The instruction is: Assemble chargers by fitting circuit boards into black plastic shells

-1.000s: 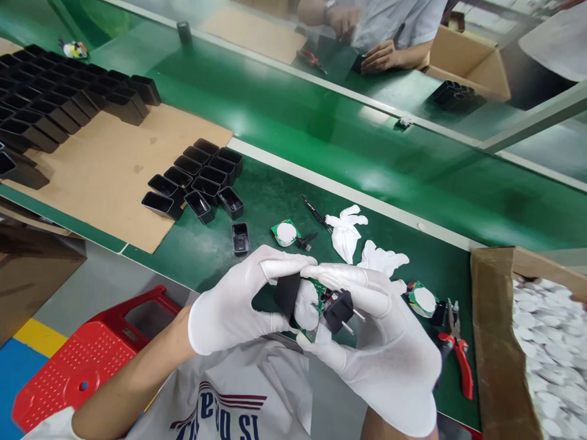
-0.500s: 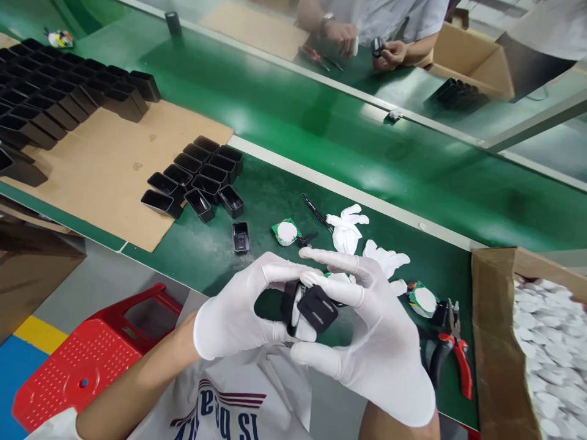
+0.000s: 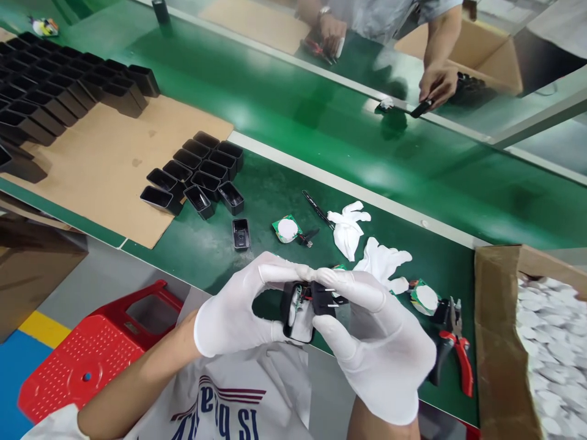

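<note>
My left hand [image 3: 243, 305], in a white glove, is closed around a small black plastic case [image 3: 287, 308]. Inside its open mouth I see a white disc [image 3: 301, 322], a green circuit board edge and thin wires. Between the thumb and fingers of my gloved right hand [image 3: 373, 333] is a black plug cap [image 3: 323, 298] with two metal prongs, held at the case's right side. Beyond my hands a single empty black case [image 3: 241, 234] stands on the green bench, beside a circuit board [image 3: 287, 229] with a white disc on it.
Rows of black cases [image 3: 46, 85] stand on cardboard [image 3: 123, 159] at left. White gloves [image 3: 348, 229], tweezers [image 3: 316, 206], another circuit board [image 3: 424, 297] and red-handled pliers [image 3: 456, 342] lie rightward, near a carton [image 3: 499, 342] of white discs. Across the bench, a co-worker's hand [image 3: 438, 85] holds a black part.
My right hand has turned the plug cap so its prongs point right, exposing the inside of the case. The co-worker's hand has reached forward over the bench.
</note>
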### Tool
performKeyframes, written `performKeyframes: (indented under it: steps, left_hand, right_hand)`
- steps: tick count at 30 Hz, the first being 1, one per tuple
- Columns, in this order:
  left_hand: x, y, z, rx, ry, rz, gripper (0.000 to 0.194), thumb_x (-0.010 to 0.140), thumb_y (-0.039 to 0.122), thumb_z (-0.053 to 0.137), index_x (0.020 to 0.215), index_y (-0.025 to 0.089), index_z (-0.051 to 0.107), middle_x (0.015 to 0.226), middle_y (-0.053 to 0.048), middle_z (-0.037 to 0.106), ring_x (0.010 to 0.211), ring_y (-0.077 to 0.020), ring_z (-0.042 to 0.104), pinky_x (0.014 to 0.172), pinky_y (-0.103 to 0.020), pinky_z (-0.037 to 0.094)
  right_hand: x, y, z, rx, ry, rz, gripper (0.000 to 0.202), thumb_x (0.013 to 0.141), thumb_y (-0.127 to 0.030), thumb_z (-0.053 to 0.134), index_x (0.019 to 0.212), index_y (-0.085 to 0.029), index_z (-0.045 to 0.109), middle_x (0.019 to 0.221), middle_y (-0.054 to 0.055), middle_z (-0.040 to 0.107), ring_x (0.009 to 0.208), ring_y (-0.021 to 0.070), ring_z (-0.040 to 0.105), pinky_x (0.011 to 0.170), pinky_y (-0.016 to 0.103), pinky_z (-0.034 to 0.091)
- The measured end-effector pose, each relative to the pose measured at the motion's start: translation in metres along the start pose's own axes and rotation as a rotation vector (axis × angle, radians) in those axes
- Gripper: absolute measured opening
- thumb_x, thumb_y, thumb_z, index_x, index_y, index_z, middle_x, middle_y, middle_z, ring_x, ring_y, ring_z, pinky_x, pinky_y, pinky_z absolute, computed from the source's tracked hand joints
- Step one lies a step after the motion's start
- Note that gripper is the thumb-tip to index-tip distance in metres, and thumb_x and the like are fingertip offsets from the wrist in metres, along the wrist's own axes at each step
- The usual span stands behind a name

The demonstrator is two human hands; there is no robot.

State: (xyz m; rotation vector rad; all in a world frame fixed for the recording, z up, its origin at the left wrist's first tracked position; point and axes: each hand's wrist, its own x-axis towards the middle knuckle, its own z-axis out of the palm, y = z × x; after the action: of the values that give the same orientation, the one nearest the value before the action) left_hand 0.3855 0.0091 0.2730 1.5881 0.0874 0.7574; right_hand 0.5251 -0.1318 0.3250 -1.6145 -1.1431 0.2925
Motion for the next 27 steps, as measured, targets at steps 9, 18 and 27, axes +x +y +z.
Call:
performKeyframes:
  steps: [9, 18, 27]
  left_hand:
    - [-0.002, 0.0, 0.006, -0.073, -0.006, -0.026, 0.066, 0.091, 0.022, 0.088, 0.15, 0.035, 0.059, 0.139, -0.007, 0.07, 0.119, -0.026, 0.077, 0.099, -0.039, 0.07]
    - [0.001, 0.0, -0.004, -0.03, -0.038, -0.026, 0.076, 0.083, 0.015, 0.094, 0.149, 0.033, 0.061, 0.14, -0.007, 0.074, 0.126, -0.0269, 0.074, 0.104, -0.039, 0.065]
    - [0.004, 0.002, -0.009, -0.09, -0.074, -0.145, 0.074, 0.079, 0.023, 0.098, 0.145, 0.039, 0.068, 0.136, -0.003, 0.078, 0.123, -0.0327, 0.076, 0.105, -0.048, 0.066]
  right_hand:
    - [-0.001, 0.003, 0.002, 0.099, 0.033, -0.019, 0.057, 0.091, -0.019, 0.088, 0.143, -0.038, 0.073, 0.125, 0.004, 0.083, 0.11, 0.0288, 0.08, 0.096, 0.046, 0.068]
    - [0.002, 0.008, 0.002, 0.152, -0.045, 0.012, 0.054, 0.097, -0.04, 0.084, 0.148, -0.034, 0.068, 0.122, 0.004, 0.08, 0.113, 0.0244, 0.077, 0.1, 0.04, 0.064]
    - [0.0, 0.014, 0.004, 0.084, -0.137, -0.035, 0.099, 0.079, -0.036, 0.1, 0.164, -0.041, 0.05, 0.136, 0.003, 0.076, 0.123, 0.0282, 0.073, 0.106, 0.045, 0.064]
